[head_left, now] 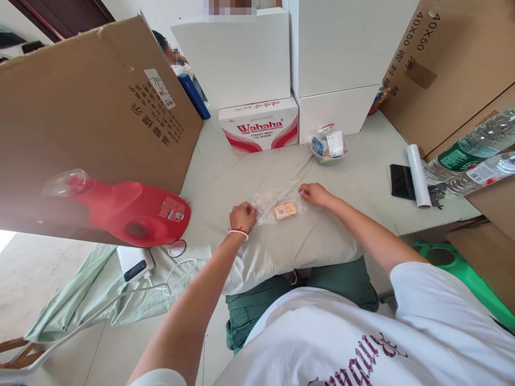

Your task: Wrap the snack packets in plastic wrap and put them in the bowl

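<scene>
On the cloth-covered table (257, 166) lies a sheet of clear plastic wrap (264, 209). A small orange packet (285, 210) with a white barcode label rests on the wrap. My left hand (242, 216), with a beaded bracelet at the wrist, has its fingers closed at the wrap's left edge. At the right edge, my right hand (316, 194) pinches the wrap between thumb and fingers. The packet sits between my two hands, and neither hand touches it.
A bowl of small packets (329, 147) and a Wahaha box (260, 127) stand at the back. To the left lie a red jug (137, 213) and a power bank (134, 262) with a cable. Water bottles (470, 153), a white roll (419, 176) and a phone (401, 181) are right.
</scene>
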Available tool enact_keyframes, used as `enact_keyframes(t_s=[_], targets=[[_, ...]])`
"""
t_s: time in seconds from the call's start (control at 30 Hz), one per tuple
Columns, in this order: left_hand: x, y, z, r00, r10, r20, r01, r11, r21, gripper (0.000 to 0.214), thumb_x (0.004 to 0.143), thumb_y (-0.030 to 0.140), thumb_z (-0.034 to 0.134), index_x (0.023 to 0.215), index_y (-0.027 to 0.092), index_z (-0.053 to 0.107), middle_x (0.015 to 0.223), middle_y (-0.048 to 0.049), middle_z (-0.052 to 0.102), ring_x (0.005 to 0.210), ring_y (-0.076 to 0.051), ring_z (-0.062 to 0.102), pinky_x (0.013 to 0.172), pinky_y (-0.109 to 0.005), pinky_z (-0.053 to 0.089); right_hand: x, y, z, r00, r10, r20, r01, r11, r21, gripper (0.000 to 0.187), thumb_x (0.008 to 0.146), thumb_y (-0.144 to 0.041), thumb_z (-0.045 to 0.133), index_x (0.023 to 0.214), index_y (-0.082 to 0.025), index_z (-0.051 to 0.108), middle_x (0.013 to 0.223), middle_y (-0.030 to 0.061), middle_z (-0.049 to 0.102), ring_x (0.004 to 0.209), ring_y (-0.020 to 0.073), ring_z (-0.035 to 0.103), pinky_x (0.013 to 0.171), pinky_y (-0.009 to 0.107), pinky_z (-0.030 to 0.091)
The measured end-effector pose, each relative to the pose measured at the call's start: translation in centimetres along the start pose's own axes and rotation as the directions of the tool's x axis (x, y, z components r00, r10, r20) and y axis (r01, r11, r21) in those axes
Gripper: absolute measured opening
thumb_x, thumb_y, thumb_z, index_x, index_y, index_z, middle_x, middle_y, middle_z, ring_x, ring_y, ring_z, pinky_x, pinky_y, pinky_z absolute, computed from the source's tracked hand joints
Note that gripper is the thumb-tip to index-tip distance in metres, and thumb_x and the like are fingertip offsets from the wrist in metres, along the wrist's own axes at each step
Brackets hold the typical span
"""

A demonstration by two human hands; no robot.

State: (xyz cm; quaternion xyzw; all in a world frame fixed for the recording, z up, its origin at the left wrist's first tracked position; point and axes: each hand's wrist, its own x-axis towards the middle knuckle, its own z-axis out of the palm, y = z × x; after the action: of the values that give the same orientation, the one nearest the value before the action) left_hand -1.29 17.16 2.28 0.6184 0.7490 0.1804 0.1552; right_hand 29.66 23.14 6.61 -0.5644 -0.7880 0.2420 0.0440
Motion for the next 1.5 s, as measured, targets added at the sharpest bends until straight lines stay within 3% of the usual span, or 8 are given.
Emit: enact_keyframes(t_s=[0.3, 0.43, 0.53, 0.7, 0.87, 1.17, 1.33, 1.5], targets=[[-4.0, 2.5, -1.9, 0.953, -0.023, -0.302, 0.064, 0.990, 0.125, 0.041, 0.091, 0.018, 0.045, 0.124, 0.017, 0.068, 0.130, -0.0182, 0.064, 0.130, -0.037, 0.051, 0.109, -0.054, 0.041, 6.6, -4.0, 0.6, 0.994, -0.106, 0.018, 0.108, 0.986, -0.127, 0.055, 0.098, -0.033, 0.064, 0.151, -0.017, 0.057, 0.145, 0.0170, 0.061, 0.136, 0.0328, 0.052, 0.112, 0.040, 0.044], [-7.1, 5.7, -1.4, 0.937, 0.347, 0.030, -0.345, 0.914, 0.213, 0.053, 0.094, 0.018, 0.046, 0.141, 0.028, 0.066, 0.141, -0.0104, 0.067, 0.130, -0.033, 0.054, 0.108, -0.053, 0.038, 7.9, -5.8, 1.2, 0.987, -0.105, 0.125, 0.124, 0.980, -0.155, 0.052, 0.087, -0.024, 0.076, 0.137, -0.016, 0.069, 0.128, 0.0182, 0.072, 0.126, 0.0354, 0.060, 0.098, 0.038, 0.051], [-7.3, 7.4, 0.0, 0.894, 0.382, 0.235, -0.431, 0.876, 0.214, 0.061, 0.095, 0.016, 0.043, 0.152, 0.031, 0.058, 0.154, -0.0063, 0.062, 0.126, -0.032, 0.057, 0.102, -0.051, 0.041, 7.5, -6.6, 0.6, 0.976, -0.154, 0.152, 0.176, 0.973, -0.148, 0.030, 0.092, -0.017, 0.067, 0.119, -0.020, 0.078, 0.118, 0.0115, 0.078, 0.113, 0.0282, 0.068, 0.092, 0.032, 0.050], [-6.3, 7.2, 1.9, 0.925, 0.315, 0.213, -0.344, 0.932, 0.116, 0.059, 0.093, 0.013, 0.042, 0.145, 0.029, 0.065, 0.156, -0.0048, 0.061, 0.122, -0.031, 0.061, 0.102, -0.052, 0.044, 2.3, -6.3, 0.6, 0.928, -0.350, 0.128, 0.368, 0.915, -0.163, 0.030, 0.103, -0.025, 0.053, 0.120, -0.022, 0.078, 0.113, 0.0119, 0.077, 0.110, 0.0278, 0.067, 0.090, 0.032, 0.047], [-6.1, 4.8, 2.8, 0.948, 0.284, 0.141, -0.270, 0.957, -0.108, 0.045, 0.084, 0.014, 0.052, 0.115, 0.027, 0.081, 0.118, -0.0046, 0.081, 0.111, -0.027, 0.069, 0.102, -0.046, 0.052, -2.5, -3.5, 3.7, 0.855, -0.494, 0.159, 0.509, 0.858, -0.070, 0.048, 0.107, -0.019, 0.043, 0.150, -0.030, 0.062, 0.117, 0.0102, 0.071, 0.111, 0.0241, 0.063, 0.095, 0.032, 0.046], [-2.6, 0.5, 1.0, 0.970, -0.160, -0.185, 0.134, 0.980, -0.147, 0.051, 0.103, 0.036, 0.028, 0.118, 0.018, 0.073, 0.110, -0.0127, 0.078, 0.103, -0.026, 0.071, 0.086, -0.039, 0.056, -1.9, -2.4, 6.8, 0.828, -0.550, 0.111, 0.556, 0.831, -0.032, 0.054, 0.106, -0.014, 0.039, 0.156, -0.028, 0.056, 0.111, 0.0093, 0.066, 0.107, 0.0232, 0.059, 0.101, 0.036, 0.046], [-2.5, 2.0, 1.0, 0.983, -0.163, -0.078, 0.156, 0.983, -0.098, 0.026, 0.084, 0.046, 0.067, 0.089, 0.022, 0.073, 0.103, -0.0126, 0.076, 0.101, -0.030, 0.071, 0.087, -0.040, 0.055, -1.9, -2.8, 6.5, 0.846, -0.519, 0.121, 0.527, 0.848, -0.047, 0.053, 0.107, -0.015, 0.041, 0.154, -0.030, 0.059, 0.110, 0.0091, 0.066, 0.104, 0.0226, 0.059, 0.097, 0.034, 0.045], [-3.5, 5.9, 2.0, 0.998, -0.064, -0.012, 0.063, 0.994, -0.090, 0.022, 0.087, 0.026, 0.057, 0.100, 0.023, 0.073, 0.104, -0.0065, 0.077, 0.089, -0.020, 0.071, 0.085, -0.033, 0.054, -2.3, -3.1, 6.9, 0.838, -0.539, 0.089, 0.544, 0.837, -0.061, 0.047, 0.108, -0.016, 0.040, 0.145, -0.028, 0.067, 0.107, 0.0093, 0.066, 0.104, 0.0237, 0.057, 0.094, 0.035, 0.046]])
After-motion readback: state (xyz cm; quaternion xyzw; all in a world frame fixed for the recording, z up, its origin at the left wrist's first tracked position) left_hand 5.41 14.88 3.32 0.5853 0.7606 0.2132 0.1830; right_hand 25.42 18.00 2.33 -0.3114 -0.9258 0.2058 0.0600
